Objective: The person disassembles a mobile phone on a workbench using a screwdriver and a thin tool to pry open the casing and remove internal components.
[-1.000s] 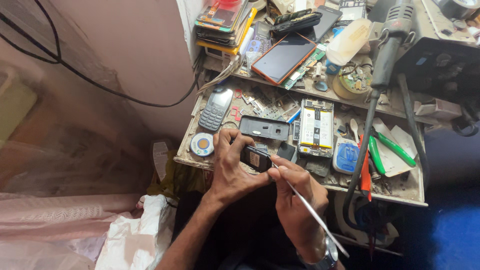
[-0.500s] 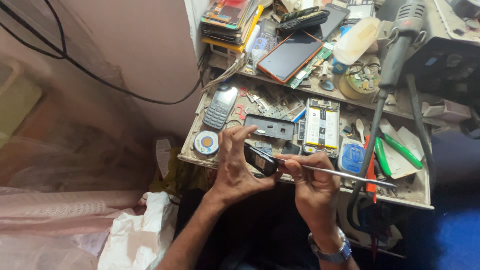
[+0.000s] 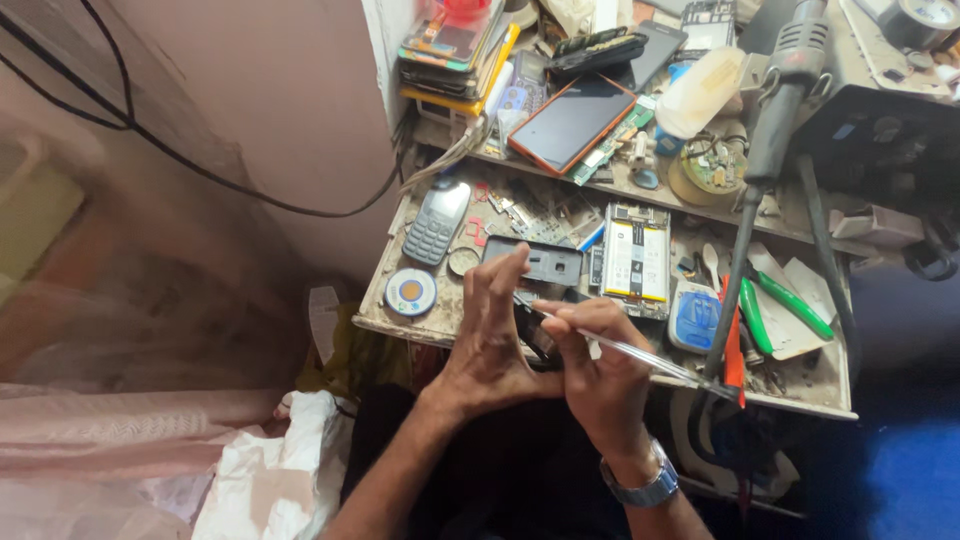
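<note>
A small dark phone part (image 3: 537, 335) is held between both hands just over the near edge of the desk (image 3: 800, 395); little of it is seen, since it is mostly hidden by the hands. The left hand (image 3: 490, 345) is wrapped around its left side, the thumb and lower fingers closed on it while the upper fingers (image 3: 500, 275) are stretched out straight toward the desk. The right hand (image 3: 600, 370) is closed around a thin clear-handled tool (image 3: 640, 352), whose tip is set against the part and whose handle runs off to the right. A metal watch (image 3: 640, 487) is worn on the right wrist.

Just beyond the fingers, a black phone frame (image 3: 545, 262) is laid flat on the desk, with an opened phone showing its white battery (image 3: 636, 260) beside it to the right. A grey keypad phone (image 3: 436, 220) and a round silver tin (image 3: 411, 292) are seen at the left end. To the right, a blue and white piece (image 3: 697, 318), an orange-handled tool (image 3: 730, 340) and green-handled tools (image 3: 790, 305) are spread out. On the raised shelf behind, an orange-edged phone (image 3: 570, 125) lies face up, near a stack of phones (image 3: 455, 45). A dark hot-air handpiece (image 3: 785, 85) hangs down at the right.
</note>
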